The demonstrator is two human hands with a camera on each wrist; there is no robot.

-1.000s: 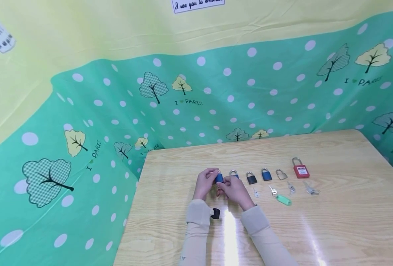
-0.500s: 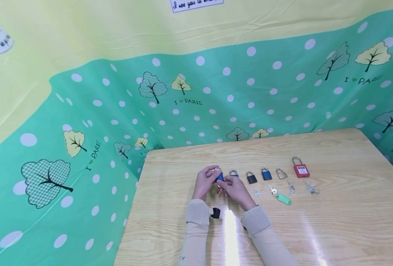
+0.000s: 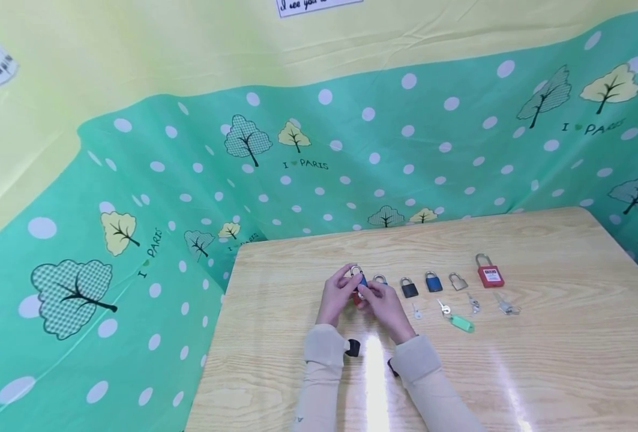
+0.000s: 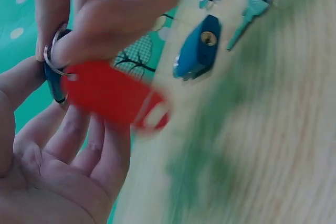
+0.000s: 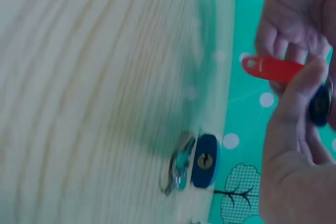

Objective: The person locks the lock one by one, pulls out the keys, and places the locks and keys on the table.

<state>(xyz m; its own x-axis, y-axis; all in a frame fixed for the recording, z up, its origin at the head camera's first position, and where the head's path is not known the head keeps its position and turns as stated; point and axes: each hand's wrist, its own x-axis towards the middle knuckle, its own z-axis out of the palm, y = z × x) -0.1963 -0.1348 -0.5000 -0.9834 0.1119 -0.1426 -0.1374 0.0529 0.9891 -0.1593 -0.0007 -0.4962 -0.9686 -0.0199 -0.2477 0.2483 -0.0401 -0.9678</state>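
My left hand (image 3: 336,300) holds a blue padlock (image 3: 362,280) off the table, its silver shackle pointing away from me. At the padlock's near end, my right hand (image 3: 388,307) pinches with thumb and fingers. A silver key ring (image 4: 48,59) with a red key tag (image 4: 107,90) hangs there, the tag blurred in the left wrist view. In the right wrist view the tag sticks out past the right thumb, beside the dark lock body (image 5: 320,106). The fingers hide any key, so whether one sits in the keyhole I cannot tell.
Right of the hands stand another blue padlock (image 3: 380,280), a black padlock (image 3: 409,288), a blue padlock (image 3: 433,282), a small silver-grey padlock (image 3: 458,281) and a red padlock (image 3: 491,276). Nearer lie several keys (image 3: 445,308) and a green key tag (image 3: 462,323).
Both hands have shifted slightly away from me and rightward with the padlock. Its shackle shows more clearly now, and the red tag has swung beneath the lock.
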